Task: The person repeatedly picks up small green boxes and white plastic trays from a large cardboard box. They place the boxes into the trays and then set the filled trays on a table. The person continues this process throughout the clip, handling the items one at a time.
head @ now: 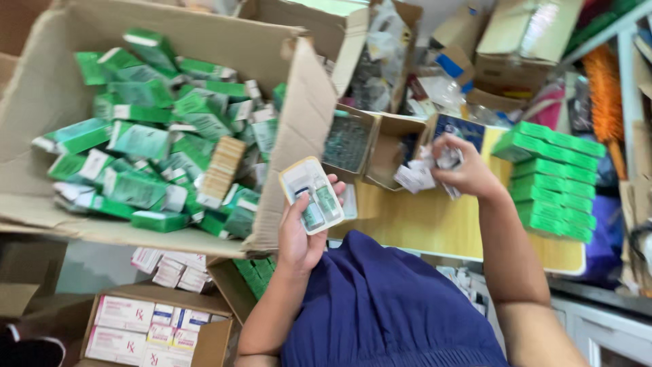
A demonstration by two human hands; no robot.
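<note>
Above the lap, the left hand (299, 234) holds a small clear tray (312, 194) upright, its fingers closed around the lower edge; two little vials sit inside the tray, side by side. The tray hangs just in front of the torn flap of a big carton (299, 122) that is tipped toward the person and heaped with small green boxes (156, 136). Over the yellow tabletop (421, 217), the right hand (465, 170) grips a crumpled wad of white paper leaflets (424, 173), fingers curled shut on it. Just behind that hand stand two small open cartons (377, 146), one filled with rows of dark vials. To the right, on the same tabletop, green boxes lie in a neat stack (553, 180), well apart from the tray. Lower left, near the floor, another open carton (146, 329) holds white and pink packs. A dark blue garment (387, 306) covers the person's front.
</note>
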